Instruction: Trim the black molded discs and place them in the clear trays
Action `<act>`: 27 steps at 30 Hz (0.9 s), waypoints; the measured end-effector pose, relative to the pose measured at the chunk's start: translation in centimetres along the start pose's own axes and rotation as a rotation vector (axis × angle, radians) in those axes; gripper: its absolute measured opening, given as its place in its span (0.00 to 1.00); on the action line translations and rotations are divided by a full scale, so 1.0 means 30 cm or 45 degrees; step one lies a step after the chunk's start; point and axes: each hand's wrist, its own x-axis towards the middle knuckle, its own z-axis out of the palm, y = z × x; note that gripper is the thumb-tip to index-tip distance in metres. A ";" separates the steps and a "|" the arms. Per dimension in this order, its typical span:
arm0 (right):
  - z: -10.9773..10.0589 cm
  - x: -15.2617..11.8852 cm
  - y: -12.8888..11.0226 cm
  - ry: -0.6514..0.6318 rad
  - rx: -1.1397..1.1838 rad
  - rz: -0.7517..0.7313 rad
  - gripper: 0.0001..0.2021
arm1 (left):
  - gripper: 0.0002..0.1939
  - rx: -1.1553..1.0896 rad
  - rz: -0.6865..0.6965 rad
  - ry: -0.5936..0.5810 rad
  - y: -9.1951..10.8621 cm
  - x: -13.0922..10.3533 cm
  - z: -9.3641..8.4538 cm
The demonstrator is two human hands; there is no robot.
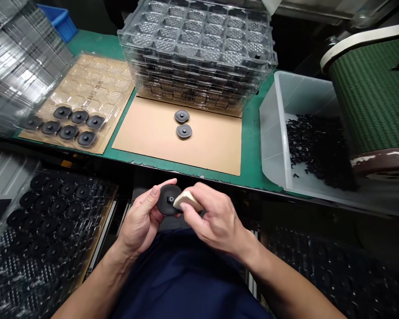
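Note:
Between the fingers and thumb of my left hand [140, 217] is a round black disc [166, 204] with a small raised centre, its face turned up toward me. My right hand [216, 215] grips a cream-coloured block [189, 201] with a tapered end, and that end touches or nearly touches the disc by its centre. Both hands are in front of the bench edge, over my dark blue clothing. Beyond them, two similar black discs [184, 131] lie one behind the other on a cardboard sheet [146, 128].
Stacked clear compartment trays [199, 48] stand behind the cardboard. Left, a clear tray [96, 84] holds several discs; a lower tray [49, 208] holds more. A translucent bin [272, 137] of small black pieces stands right, beside a green belt [375, 93]. A blue bin [58, 22] sits far left.

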 end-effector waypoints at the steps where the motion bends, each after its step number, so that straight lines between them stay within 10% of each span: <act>1: -0.002 0.000 0.000 0.057 -0.066 -0.006 0.08 | 0.26 0.013 -0.012 -0.018 0.001 0.001 0.000; 27: -0.003 -0.003 0.021 0.026 -0.092 0.037 0.09 | 0.24 0.144 0.028 -0.070 -0.009 0.020 -0.010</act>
